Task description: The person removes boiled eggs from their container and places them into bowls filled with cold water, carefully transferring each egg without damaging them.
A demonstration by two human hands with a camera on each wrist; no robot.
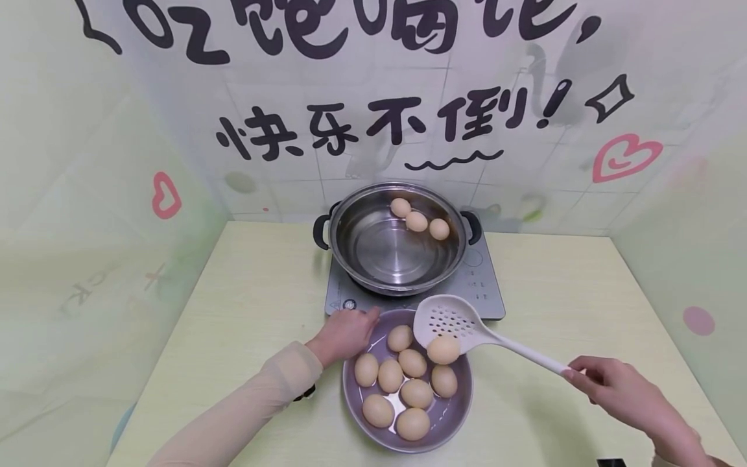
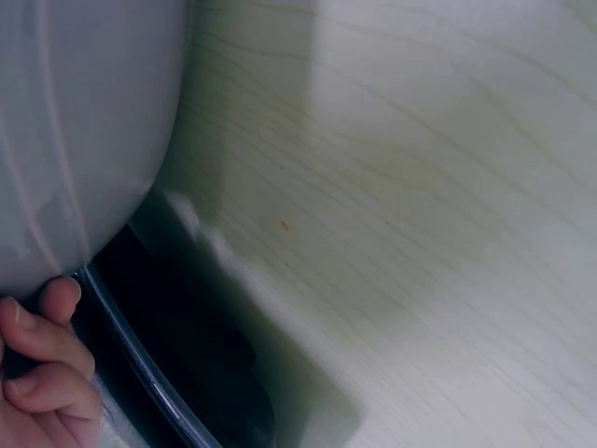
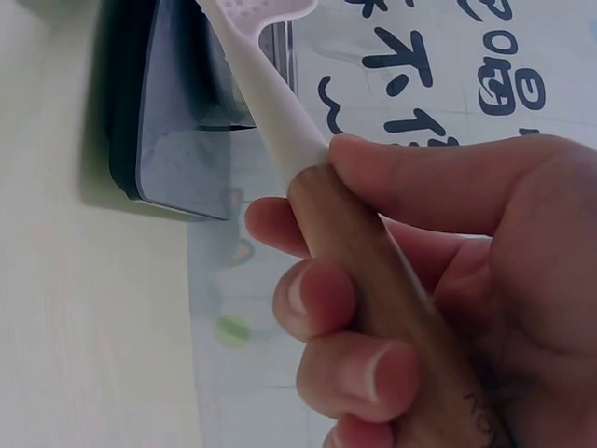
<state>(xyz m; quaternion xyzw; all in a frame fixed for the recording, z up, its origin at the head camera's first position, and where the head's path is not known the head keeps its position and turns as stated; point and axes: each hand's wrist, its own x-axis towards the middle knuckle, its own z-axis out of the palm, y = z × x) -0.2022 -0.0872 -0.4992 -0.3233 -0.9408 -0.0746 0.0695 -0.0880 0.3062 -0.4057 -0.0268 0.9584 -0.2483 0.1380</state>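
Observation:
My right hand (image 1: 621,392) grips the slotted spoon (image 1: 519,349) by its wooden handle (image 3: 364,261), fingers wrapped round it in the right wrist view. The white perforated head (image 1: 449,319) overlaps the right rear part of a purple-grey bowl (image 1: 465,408), and one brown egg (image 1: 443,349) shows at the head's front edge. Several more brown eggs (image 1: 417,394) lie in the bowl. At the bowl's left rear rim, my left hand (image 1: 348,334) holds on; its curled fingers (image 2: 51,347) show against the bowl's outer wall in the left wrist view.
Behind the bowl, a steel pot (image 1: 397,288) with two black handles stands on a flat cooktop (image 1: 487,285). Three eggs (image 1: 417,221) sit at the pot's right rear. A light wood table (image 1: 560,279) lies below, with printed sheeting (image 1: 362,149) at the back and sides.

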